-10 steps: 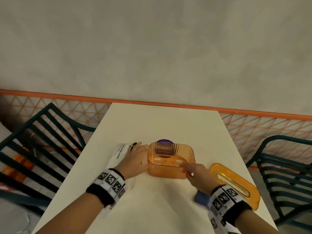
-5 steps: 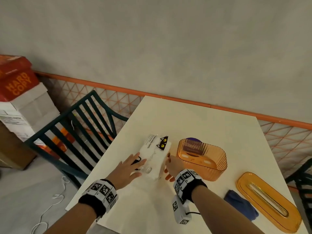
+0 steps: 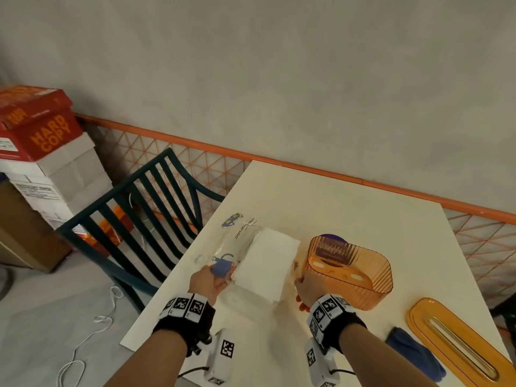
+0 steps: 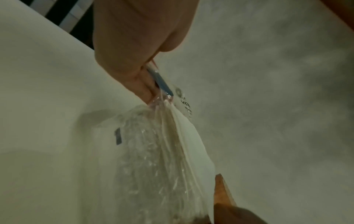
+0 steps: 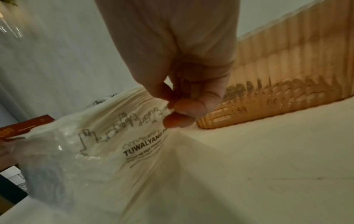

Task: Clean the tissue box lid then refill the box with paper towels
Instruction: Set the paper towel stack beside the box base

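Note:
A pack of white paper towels (image 3: pixel 262 266) in a clear printed wrapper lies on the white table (image 3: pixel 335 196), left of the open orange tissue box (image 3: pixel 349 272). My left hand (image 3: pixel 209 277) pinches the wrapper (image 4: pixel 162 97) at the pack's left side. My right hand (image 3: pixel 310 286) pinches the wrapper (image 5: pixel 134 133) at the pack's right side, right beside the ribbed orange box (image 5: pixel 287 84). The wrapper is pulled apart and the white stack shows on top. The orange lid (image 3: pixel 458 342) with its slot lies flat at the right front.
A blue cloth (image 3: pixel 413 353) lies between my right forearm and the lid. A dark green slatted chair (image 3: pixel 134 219) stands at the table's left edge. Stacked cardboard paper boxes (image 3: pixel 42 152) stand at far left. A white cable (image 3: pixel 92 331) runs on the floor.
My right hand left the orange box and joined the left at the towel pack. The wrapper has since been pulled open, baring the white stack. The head view swung left.

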`<state>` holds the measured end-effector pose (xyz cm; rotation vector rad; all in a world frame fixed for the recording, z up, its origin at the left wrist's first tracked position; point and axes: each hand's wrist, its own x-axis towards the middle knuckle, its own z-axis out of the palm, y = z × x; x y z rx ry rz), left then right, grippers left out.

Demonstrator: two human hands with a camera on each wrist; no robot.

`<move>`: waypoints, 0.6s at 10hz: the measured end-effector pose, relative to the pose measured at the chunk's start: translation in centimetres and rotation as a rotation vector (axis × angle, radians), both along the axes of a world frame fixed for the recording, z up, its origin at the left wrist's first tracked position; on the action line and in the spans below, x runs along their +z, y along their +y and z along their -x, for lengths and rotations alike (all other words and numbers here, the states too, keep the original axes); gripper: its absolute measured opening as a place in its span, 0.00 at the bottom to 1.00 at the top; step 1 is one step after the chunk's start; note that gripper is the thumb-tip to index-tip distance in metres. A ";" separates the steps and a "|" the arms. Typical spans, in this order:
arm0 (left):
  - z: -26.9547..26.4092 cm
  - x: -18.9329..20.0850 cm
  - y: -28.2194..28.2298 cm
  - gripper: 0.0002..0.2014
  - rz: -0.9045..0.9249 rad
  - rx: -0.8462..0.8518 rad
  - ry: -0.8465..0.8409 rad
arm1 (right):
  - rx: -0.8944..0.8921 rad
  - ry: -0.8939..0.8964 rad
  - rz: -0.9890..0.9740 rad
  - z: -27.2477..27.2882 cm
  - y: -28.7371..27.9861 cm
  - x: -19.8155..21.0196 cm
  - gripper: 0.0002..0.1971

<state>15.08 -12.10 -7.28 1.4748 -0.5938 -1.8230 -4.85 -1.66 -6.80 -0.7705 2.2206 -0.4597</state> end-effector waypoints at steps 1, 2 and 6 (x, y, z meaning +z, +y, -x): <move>0.2 0.2 -0.5 0.21 -0.082 -0.016 -0.059 | -0.022 -0.041 0.001 0.0 0.4 0.3 0.09; -0.1 1.2 -1.0 0.21 -0.070 -0.065 -0.089 | -0.013 -0.037 0.011 -0.1 0.7 0.6 0.09; 2.7 6.2 -8.3 0.12 0.098 -0.349 -0.382 | 0.076 0.094 -0.070 0.3 -0.5 0.4 0.12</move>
